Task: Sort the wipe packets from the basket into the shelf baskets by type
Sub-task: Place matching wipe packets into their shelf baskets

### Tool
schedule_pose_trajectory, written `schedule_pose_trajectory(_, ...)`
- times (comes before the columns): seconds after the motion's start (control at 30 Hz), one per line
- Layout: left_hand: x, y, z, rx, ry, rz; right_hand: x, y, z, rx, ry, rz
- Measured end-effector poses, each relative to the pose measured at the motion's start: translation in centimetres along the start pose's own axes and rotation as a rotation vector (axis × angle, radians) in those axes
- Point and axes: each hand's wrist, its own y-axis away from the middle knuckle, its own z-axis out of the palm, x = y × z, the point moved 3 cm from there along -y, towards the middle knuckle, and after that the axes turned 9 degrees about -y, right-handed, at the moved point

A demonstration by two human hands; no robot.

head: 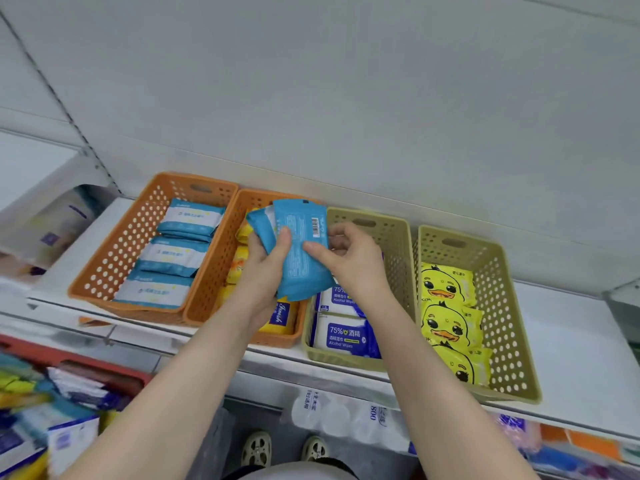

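Head view: both hands meet at the middle of the frame, above the shelf (571,341). The left hand (266,268) grips a small bunch of blue packets (301,251), thumb curled across their front, fingers wrapped behind. The right hand (349,261), just at 3 o'clock of it, pinches the right edge of the front packet, thumb on its printed back and fingers curled round the edge. The bunch stands nearly upright, barcode at the top, held over the second and third of four baskets.

From 9 o'clock to 3 o'clock of the hands, the row runs as follows. The first orange basket (114,258) holds blue-and-white packets (176,258) stacked in a line. The second orange basket (214,271), touching it, holds yellow packets (280,317), partly hidden by the left wrist. The first olive basket (398,258) holds white alcohol wipes (341,336). The second olive basket (502,306) holds yellow duck packets (446,317).

At 8 o'clock, at the lower left edge, a red basket (104,370) holds mixed packets, blurred.
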Motion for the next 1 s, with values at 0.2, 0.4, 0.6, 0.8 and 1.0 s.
schedule_pose_trajectory(0.2,-0.4,1.1,-0.5,0.031,0.127,-0.048,-0.1,-0.9,-0.4,-0.082,-0.060,-0.021)
schedule_pose_trajectory(0.4,-0.8,1.5,-1.9,0.193,0.136,0.033,-1.7,-1.8,-1.8,0.172,0.015,-0.242)
schedule_pose_trajectory(0.6,-0.5,2.6,-3.8,0.299,0.159,0.123,-3.3,1.2,4.3,-0.187,0.382,-0.694)
schedule_pose_trajectory(0.8,-0.5,4.4,-7.8,0.249,0.201,0.085,-2.4,1.6,7.6,-0.293,0.046,-0.505)
schedule_pose_trajectory(1.0,1.2,5.2,-14.8,0.230,0.102,0.123,-3.4,2.0,13.2,-0.420,-0.032,-0.185)
